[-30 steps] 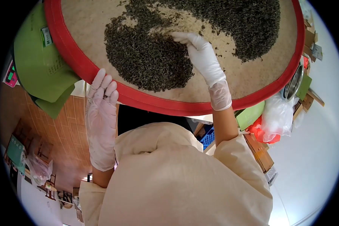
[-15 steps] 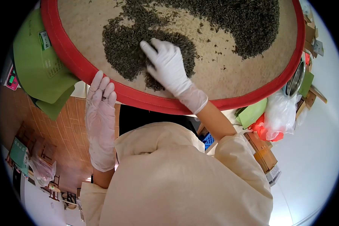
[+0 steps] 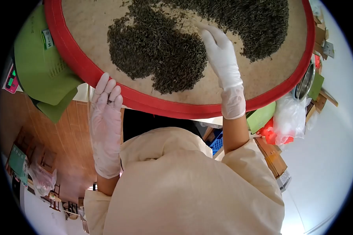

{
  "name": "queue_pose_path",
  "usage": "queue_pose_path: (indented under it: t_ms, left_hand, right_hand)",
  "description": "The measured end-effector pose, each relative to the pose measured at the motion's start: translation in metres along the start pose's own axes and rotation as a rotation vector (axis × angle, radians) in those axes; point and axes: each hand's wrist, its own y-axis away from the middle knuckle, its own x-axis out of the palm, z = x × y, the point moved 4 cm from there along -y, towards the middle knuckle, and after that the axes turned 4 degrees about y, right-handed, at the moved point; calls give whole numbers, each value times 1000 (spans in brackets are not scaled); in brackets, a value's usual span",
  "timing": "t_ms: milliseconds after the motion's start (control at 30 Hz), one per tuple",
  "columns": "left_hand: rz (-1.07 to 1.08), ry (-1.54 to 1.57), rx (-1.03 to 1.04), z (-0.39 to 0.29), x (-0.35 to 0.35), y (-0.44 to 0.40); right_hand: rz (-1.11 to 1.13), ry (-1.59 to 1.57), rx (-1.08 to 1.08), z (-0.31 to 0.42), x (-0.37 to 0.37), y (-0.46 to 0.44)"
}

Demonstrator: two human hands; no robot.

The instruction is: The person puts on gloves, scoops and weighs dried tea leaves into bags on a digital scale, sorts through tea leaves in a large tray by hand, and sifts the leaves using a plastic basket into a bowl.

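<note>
A large round tray with a red rim [image 3: 161,108] bears dark, curled dried leaves. One leaf heap [image 3: 164,55] lies at its near left, joined at the top to another heap [image 3: 259,27] at the right. My left hand [image 3: 106,125], in a white glove, is palm up with its fingers apart, the fingertips at the rim's lower left. My right hand [image 3: 221,55], also gloved in white, is over the pale strip between the heaps, fingers stretched toward the upper left and slightly blurred. Nothing shows in its grasp.
Green bags [image 3: 45,74] lie left of the tray, with a pink scale [image 3: 11,82] beyond them. To the right are a metal bowl [image 3: 305,82], a clear plastic bag [image 3: 288,117] and cardboard boxes [image 3: 321,35]. A blue crate [image 3: 217,141] stands below the tray.
From the near heap, my right hand has moved up and right to the pale strip. The gap in the heap's lower part has narrowed. My left hand has stayed nearly still.
</note>
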Motion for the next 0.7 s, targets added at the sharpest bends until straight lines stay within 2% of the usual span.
queue_pose_path:
  t_ms: [33,100,233,300,333,400,433,467,533,567,600,700]
  left_hand:
    - [3,4,0,0,0,-1]
    - [-17,-11,-2,-1,0,-2]
    - [67,124,-35,1,-6,-7]
    - [103,121,-49,1,-4,-8]
    - [101,116,-48,1,-1,-8]
    - [-12,3,-13,0,4,-5]
    - [-13,-1,-14,-1,3,-5]
    - [5,11,-21,-1,3,-6]
    - [26,22,-31,0,3,-7]
    - [15,-4,-28,1,2,-7]
    - [4,-29,-26,2,2,-7]
    - [-50,-45,-24,4,4,-7]
  right_hand:
    - [-1,4,-3,-11,-3,4]
    - [62,146,301,-40,-2,18]
    - [99,141,380,-47,26,47]
    - [59,-76,336,-39,45,52]
    - [60,-81,336,-36,50,51]
    - [-140,-250,147,-20,47,47]
    - [-224,-121,82,-10,40,43]
    - [-226,-123,84,-10,41,41]
    - [-215,126,-329,9,43,38]
    - [-137,186,-403,17,51,40]
    - [-48,282,-436,22,60,44]
    - [21,497,-383,26,82,48]
